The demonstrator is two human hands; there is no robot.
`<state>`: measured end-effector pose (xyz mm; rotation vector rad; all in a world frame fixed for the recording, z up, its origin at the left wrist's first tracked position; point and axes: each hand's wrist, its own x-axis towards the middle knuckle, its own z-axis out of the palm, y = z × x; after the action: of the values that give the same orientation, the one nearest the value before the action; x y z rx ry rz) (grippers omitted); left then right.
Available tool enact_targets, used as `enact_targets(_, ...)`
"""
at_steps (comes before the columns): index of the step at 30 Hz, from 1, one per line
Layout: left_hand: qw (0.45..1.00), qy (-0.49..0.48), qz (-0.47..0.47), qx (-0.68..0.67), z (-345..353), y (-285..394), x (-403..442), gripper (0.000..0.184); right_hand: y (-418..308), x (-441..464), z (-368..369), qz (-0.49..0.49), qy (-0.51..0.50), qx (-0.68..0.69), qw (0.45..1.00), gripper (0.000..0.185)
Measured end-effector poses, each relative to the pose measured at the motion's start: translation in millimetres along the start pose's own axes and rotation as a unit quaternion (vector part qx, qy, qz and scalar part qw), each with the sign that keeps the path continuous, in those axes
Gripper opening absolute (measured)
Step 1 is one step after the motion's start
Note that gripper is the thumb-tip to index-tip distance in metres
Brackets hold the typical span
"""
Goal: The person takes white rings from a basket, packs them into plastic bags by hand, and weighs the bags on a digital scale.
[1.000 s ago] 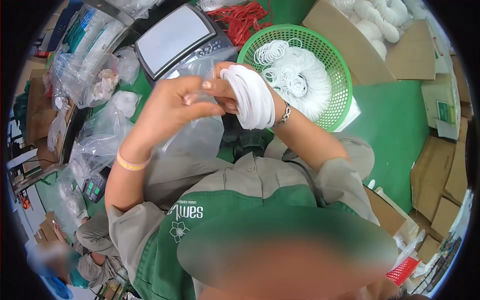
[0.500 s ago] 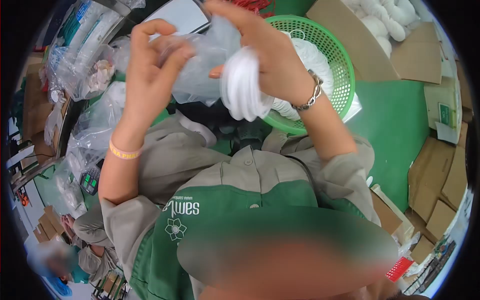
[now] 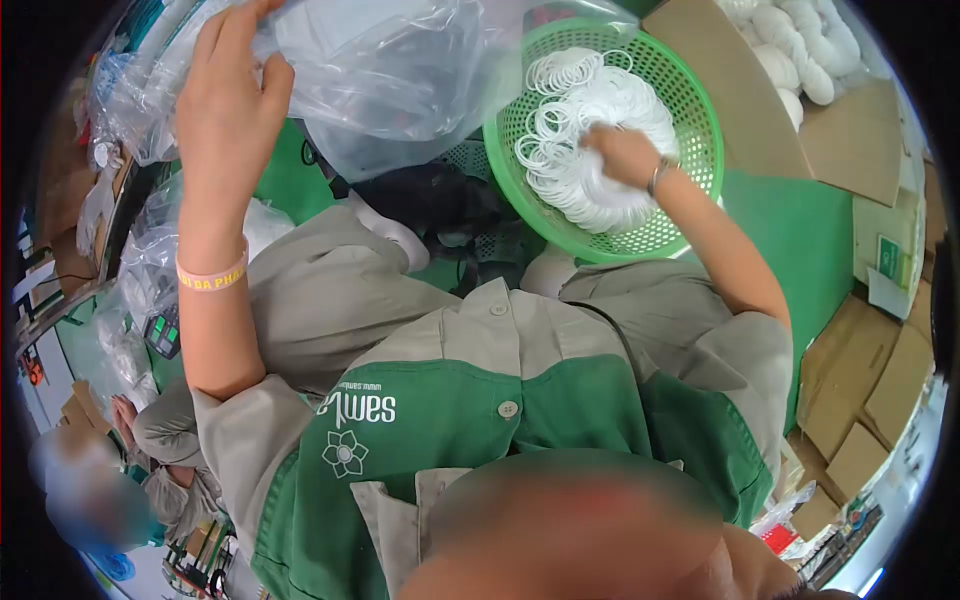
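My left hand (image 3: pixel 232 95) is raised at the upper left, its fingers curled at the edge of a clear plastic bag (image 3: pixel 390 85) and its thumb standing a little apart. The bag spreads to the right, and its far end overlaps the rim of a green perforated basket (image 3: pixel 707 165). Inside the basket lies a heap of thin white rings (image 3: pixel 560 170), many bunched together. My right hand (image 3: pixel 622 155) reaches down into this heap, fingers bent among the rings; the fingertips are partly hidden.
A cardboard box (image 3: pixel 740 100) with white bundles (image 3: pixel 800 45) stands beyond the basket. Flattened cardboard (image 3: pixel 860 360) lies at the right. More plastic bags (image 3: pixel 150 235) are at the left, with a seated person (image 3: pixel 185 440) at the lower left. Green floor (image 3: pixel 770 230) shows beside the basket.
My right hand has moved right and down from the bag into the basket; the bunch of white rings it carried is no longer on it. My left hand has shifted left, and the bag is spread wider.
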<state>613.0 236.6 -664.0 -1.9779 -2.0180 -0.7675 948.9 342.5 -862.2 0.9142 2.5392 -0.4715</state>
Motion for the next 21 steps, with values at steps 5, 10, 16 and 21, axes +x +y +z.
enact_targets(5, 0.997, -0.004, 0.064, -0.046, 13.9, -14.5, -0.1, 0.02, 9.3, -34.6, 99.2, -0.125, -0.039, -0.23, 0.964, 0.092)
enact_targets(10, 0.997, -0.062, -0.044, -0.016, 6.9, 25.2, 13.6, 0.034, -16.5, 19.0, 70.8, -0.093, -0.129, -0.191, 0.969, 0.093)
enact_targets(16, 1.0, -0.019, 0.023, 0.007, 30.1, -2.3, 5.8, 0.032, -5.4, 79.8, 73.3, -0.038, -0.078, -0.048, 0.995, 0.063)
enact_targets(21, 0.999, -0.009, 0.046, -0.014, 41.5, -28.3, 3.8, 0.018, -5.6, 79.8, 103.4, -0.047, -0.005, -0.004, 0.999, 0.05)
